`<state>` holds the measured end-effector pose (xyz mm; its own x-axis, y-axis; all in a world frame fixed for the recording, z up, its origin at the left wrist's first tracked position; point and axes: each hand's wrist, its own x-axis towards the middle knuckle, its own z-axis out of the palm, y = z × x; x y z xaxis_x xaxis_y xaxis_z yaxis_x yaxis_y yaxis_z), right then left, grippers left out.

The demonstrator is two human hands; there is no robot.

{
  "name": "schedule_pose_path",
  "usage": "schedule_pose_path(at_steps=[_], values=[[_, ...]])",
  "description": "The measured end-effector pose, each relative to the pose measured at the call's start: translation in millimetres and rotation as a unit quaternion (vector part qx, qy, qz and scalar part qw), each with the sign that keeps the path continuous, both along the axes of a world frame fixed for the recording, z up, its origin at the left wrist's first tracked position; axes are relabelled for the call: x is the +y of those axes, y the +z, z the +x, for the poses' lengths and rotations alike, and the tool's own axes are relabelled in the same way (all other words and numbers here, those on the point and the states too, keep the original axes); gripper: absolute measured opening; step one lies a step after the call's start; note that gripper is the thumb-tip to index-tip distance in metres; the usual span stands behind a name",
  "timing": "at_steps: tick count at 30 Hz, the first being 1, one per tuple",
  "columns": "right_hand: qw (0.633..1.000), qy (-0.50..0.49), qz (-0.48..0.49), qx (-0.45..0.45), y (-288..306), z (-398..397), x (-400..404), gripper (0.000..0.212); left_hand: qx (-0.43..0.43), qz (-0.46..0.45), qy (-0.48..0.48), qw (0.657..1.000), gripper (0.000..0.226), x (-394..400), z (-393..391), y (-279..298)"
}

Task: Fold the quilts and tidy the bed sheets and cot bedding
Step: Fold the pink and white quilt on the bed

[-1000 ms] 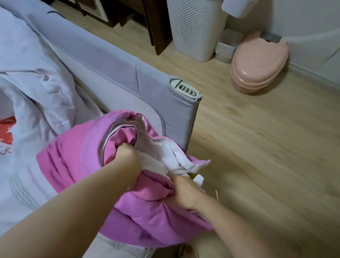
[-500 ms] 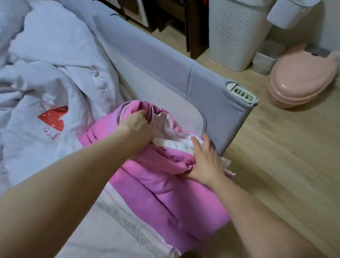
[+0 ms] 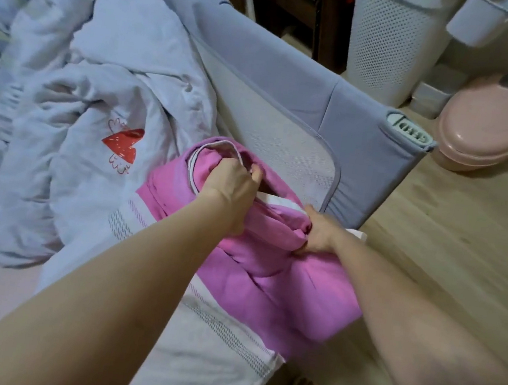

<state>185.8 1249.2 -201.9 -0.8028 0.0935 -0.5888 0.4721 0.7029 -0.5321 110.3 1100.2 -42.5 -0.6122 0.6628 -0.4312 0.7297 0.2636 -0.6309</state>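
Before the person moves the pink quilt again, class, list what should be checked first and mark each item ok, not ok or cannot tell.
1. Left hand grips the pink quilt at its piped edge: ok.
2. Right hand grips a fold of the quilt: ok.
3. Quilt fully on the bed: not ok, one end hangs past the edge over the floor.
4. Quilt neatly folded: not ok, it is bunched.
5. White quilt tidied: not ok, it lies crumpled.
6. Bed rail latched: cannot tell.

a home bedroom.
a bed point(image 3: 205, 365) with rumpled quilt point(image 3: 97, 88) and padded rail point(image 3: 295, 77), wood floor point(image 3: 468, 238), white laundry hamper point(image 3: 394, 42) beside dark furniture point(image 3: 305, 7).
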Motion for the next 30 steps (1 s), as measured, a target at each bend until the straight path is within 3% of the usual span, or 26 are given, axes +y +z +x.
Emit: schedule_pose_path(at_steps=[4,6,9,12,17,24,28,30], values=[[0.985,-0.023,0.154,0.068,40,40,-22,0.058,-0.007,0.053,0.029,0.998,0.095,-8,5,20],[0.971,-0.045,0.209,0.102,75,44,-19,0.044,-0.002,0.076,0.046,0.996,0.081,6,-4,49],[0.959,-0.085,0.236,0.132,142,37,-14,0.032,0.017,0.116,0.036,0.992,0.044,25,-24,111],[0.947,-0.106,0.261,0.155,208,27,-4,0.031,0.041,0.146,0.009,0.988,0.034,35,-42,168],[0.911,-0.218,0.253,0.24,294,-14,7,0.024,0.08,0.258,0.03,0.962,0.031,31,-79,242],[0.902,-0.184,0.251,0.298,351,-60,-10,0.037,0.044,0.338,0.082,0.937,0.033,-3,-120,285],[0.921,-0.156,0.231,0.271,347,-76,-20,0.025,0.011,0.4,0.087,0.912,0.032,-36,-125,263],[0.934,-0.172,0.188,0.251,334,-75,-25,0.018,-0.059,0.474,0.15,0.865,0.042,-46,-106,235]])
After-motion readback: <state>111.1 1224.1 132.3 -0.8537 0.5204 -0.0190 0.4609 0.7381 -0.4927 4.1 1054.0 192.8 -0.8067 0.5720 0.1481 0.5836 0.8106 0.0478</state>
